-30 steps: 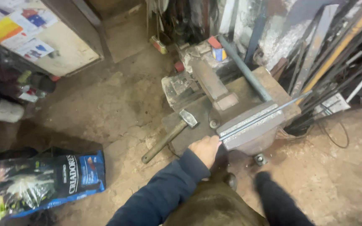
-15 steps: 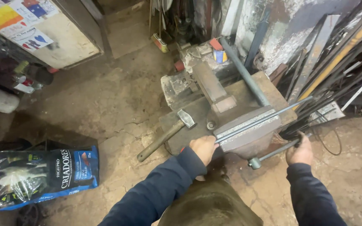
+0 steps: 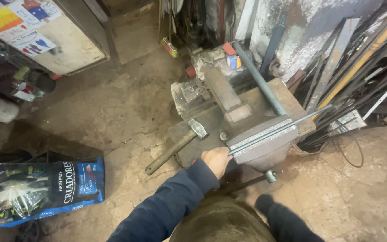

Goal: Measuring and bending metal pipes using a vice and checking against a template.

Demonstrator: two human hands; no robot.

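At vise [image 3: 265, 143]: left hand [image 3: 216, 160] closed on rod [image 3: 278, 130] end; right hand hidden, state unknown.

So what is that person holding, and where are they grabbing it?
The left hand has its grip on the near end of a thin metal rod that lies along the vise jaws. The right hand is hidden.

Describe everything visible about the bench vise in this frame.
The bench vise is heavy, rusty-brown metal, bolted on a worn block among scrap steel. Its jaws clamp a thin flat metal bar running out to the right. The screw handle hangs below its front. The left hand holds the bar's near end beside the jaw; a hammer lies to the vise's left.
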